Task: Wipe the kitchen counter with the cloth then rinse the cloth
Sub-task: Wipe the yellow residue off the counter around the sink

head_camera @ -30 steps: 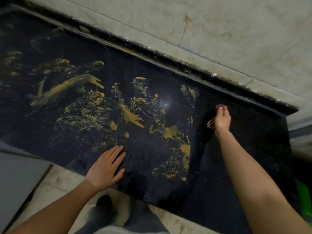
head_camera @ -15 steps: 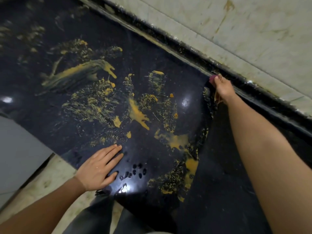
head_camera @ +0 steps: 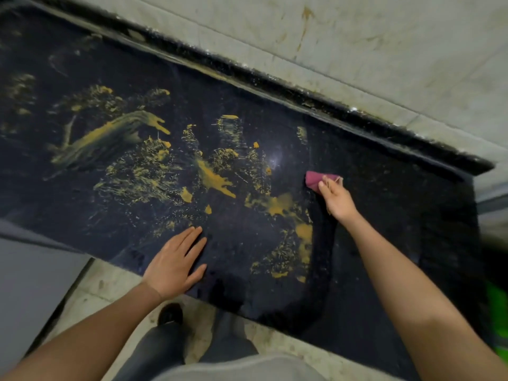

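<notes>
The right hand (head_camera: 336, 199) has come back from the wall edge to mid-desk, its fingers pinching the small magenta folded cloth (head_camera: 314, 180) flat on the black polished stone desk (head_camera: 412, 215). This looks like one stroke finished, with the yellow powdery smears (head_camera: 214, 180) just to its left mostly untouched, so the wiping seems to be at an early stage. The left hand (head_camera: 176, 259) stays open, palm flat near the front edge. The cloth's long axis runs along the desk's length, its free end pointing left at the smears.

Stained pale wall (head_camera: 371, 56), grimy tiled floor (head_camera: 110, 290)
</notes>
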Available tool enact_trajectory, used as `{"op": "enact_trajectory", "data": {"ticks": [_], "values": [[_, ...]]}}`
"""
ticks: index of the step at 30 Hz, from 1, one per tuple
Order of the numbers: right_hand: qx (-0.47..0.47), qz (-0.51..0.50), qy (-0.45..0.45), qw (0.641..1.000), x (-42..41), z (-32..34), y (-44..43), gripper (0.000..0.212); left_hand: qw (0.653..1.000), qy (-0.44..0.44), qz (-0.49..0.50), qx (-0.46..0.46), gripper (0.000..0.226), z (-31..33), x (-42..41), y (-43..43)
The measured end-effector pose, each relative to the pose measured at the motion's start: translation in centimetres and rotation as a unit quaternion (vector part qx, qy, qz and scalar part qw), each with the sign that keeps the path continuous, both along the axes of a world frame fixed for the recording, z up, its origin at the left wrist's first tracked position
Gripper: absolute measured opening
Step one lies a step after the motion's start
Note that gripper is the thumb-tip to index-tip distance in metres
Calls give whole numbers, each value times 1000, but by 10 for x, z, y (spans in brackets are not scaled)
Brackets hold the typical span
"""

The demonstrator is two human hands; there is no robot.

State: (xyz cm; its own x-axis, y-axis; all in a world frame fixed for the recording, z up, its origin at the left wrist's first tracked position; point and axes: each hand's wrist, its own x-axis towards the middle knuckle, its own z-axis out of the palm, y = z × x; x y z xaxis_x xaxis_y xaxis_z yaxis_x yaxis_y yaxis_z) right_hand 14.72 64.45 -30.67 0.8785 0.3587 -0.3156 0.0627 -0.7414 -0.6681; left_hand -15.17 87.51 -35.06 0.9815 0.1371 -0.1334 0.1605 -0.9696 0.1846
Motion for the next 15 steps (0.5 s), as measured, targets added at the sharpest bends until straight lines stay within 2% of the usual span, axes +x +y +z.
{"op": "enact_trajectory", "data": {"ticks": [4, 9, 14, 15], "values": [[6, -42, 39, 998, -87, 3, -27, 38, 1000, 20, -11, 1, 78, 1, 1, 2], [-22, -33, 70, 997, -198, 3, -56, 34, 998, 56, -35, -13, 83, 7, 1, 3], [-55, -14, 89, 994, -281, 10, -76, 37, 998, 25, -30, -55, 84, 10, 0, 2], [-49, -16, 93, 994, -292, 13, -79, 31, 998, 17, -33, -57, 85, 9, -1, 1]]}}
